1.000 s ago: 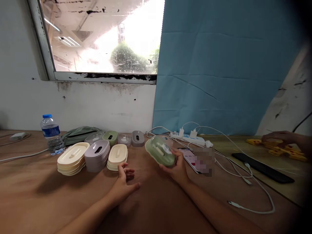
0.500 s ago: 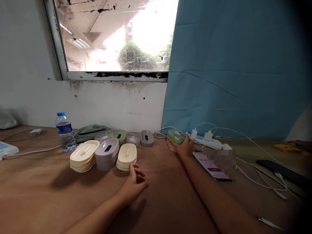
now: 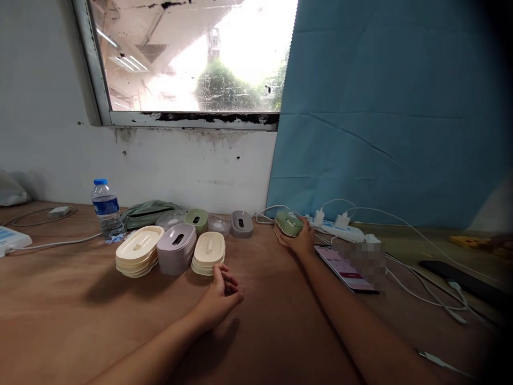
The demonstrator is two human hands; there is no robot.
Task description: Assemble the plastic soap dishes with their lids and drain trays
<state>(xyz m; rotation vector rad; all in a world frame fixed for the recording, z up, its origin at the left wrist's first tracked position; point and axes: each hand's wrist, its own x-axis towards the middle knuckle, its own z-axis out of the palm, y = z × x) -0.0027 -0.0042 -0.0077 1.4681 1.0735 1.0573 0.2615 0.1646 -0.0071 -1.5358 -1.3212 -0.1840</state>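
Note:
My right hand (image 3: 301,239) is stretched far forward and grips a green oval box (image 3: 288,222) that sits on the brown table (image 3: 80,321) close to the wall. My left hand (image 3: 219,297) rests on the table with fingers loosely curled, holding nothing, just in front of a stack of cream lids (image 3: 209,253). Beside that stack stand a mauve box stack (image 3: 177,247) and another cream lid stack (image 3: 139,249). Behind them sit small green (image 3: 196,219), clear (image 3: 218,225) and grey boxes (image 3: 241,223).
A water bottle (image 3: 106,210) and a green pouch (image 3: 146,212) stand at the left rear. A phone (image 3: 345,267), a white power strip (image 3: 339,230) with chargers and trailing cables lie to the right. A black slab (image 3: 460,278) and yellow pieces (image 3: 468,241) lie far right.
My right hand carried the green box from mid-air over the table centre out to the back near the power strip and set it down. My left hand stayed put.

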